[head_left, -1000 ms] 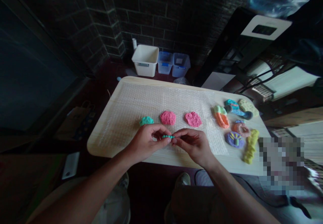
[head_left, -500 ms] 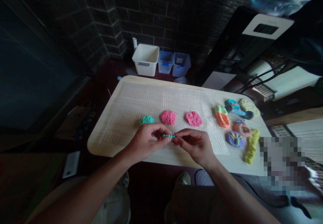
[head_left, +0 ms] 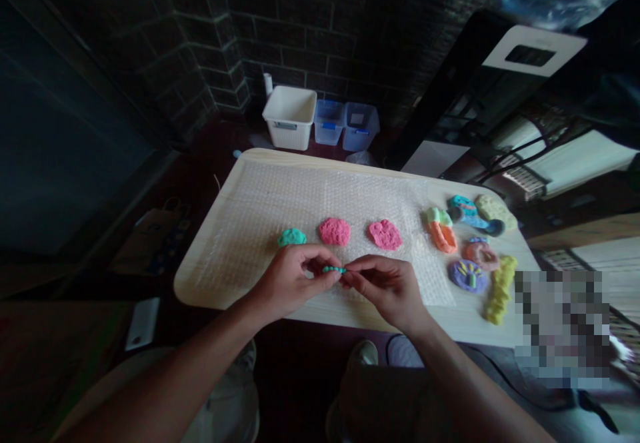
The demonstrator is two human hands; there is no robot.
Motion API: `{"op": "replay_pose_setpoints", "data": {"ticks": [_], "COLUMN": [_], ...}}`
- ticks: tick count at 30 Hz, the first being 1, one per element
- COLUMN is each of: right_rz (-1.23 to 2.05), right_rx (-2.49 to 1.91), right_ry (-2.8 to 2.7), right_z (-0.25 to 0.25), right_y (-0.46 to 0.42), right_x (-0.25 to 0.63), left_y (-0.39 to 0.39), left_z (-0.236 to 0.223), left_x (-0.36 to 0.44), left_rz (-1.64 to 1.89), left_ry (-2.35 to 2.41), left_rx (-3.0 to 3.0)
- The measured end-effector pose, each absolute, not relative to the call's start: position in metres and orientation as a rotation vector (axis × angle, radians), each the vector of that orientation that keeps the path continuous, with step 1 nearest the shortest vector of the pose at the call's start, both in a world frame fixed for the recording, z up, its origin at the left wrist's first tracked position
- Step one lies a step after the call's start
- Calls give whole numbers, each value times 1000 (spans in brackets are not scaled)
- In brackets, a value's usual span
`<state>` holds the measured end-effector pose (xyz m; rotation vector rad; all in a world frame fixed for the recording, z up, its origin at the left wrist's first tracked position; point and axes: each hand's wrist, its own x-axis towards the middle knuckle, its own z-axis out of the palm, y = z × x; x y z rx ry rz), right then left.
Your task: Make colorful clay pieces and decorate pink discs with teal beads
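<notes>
While little differs from the earlier frames in the head view, the pinch is unchanged: left hand [head_left: 289,276], thumb and fingers clamped on a beaded green strip [head_left: 331,270]; right hand [head_left: 387,288], fingertips closed on its other end. Strip: above the near part of the bubble wrap [head_left: 280,193]. On the wrap: green lump [head_left: 291,236], two pink lumps [head_left: 335,231], unmoved.

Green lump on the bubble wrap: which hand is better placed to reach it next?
Probably the left hand: it is next to the green lump, while the right hand is farther off. Both hands are on a beaded green strip, though.
</notes>
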<state>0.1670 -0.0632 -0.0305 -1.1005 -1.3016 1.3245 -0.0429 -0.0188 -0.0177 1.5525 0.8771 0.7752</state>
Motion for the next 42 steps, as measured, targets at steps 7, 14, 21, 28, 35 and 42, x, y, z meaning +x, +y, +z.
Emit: {"op": "replay_pose_setpoints", "data": {"ticks": [7, 14, 21, 28, 35, 42], "right_rz": [1317, 1308, 1322, 1301, 1223, 1251], "right_rx": [-1104, -1110, -1089, -1074, -1087, -1065], "right_ry": [-1314, -1331, -1302, -1257, -1310, -1255], "right_z": [-30, -29, -31, -32, -30, -32], "right_y": [-63, -63, -63, -64, -64, -63], "right_x": [166, 166, 165, 166, 167, 170], "left_y": [-19, -20, -20, -19, -20, -20], "left_z": [-18, -20, -20, -19, -22, -22], "left_x": [-43, -42, -43, -43, -43, -45], "left_rz": [767, 768, 775, 788, 801, 839], "left_ry": [856, 864, 849, 868, 849, 840], "left_rx": [1531, 1530, 1519, 1514, 1442, 1448]}}
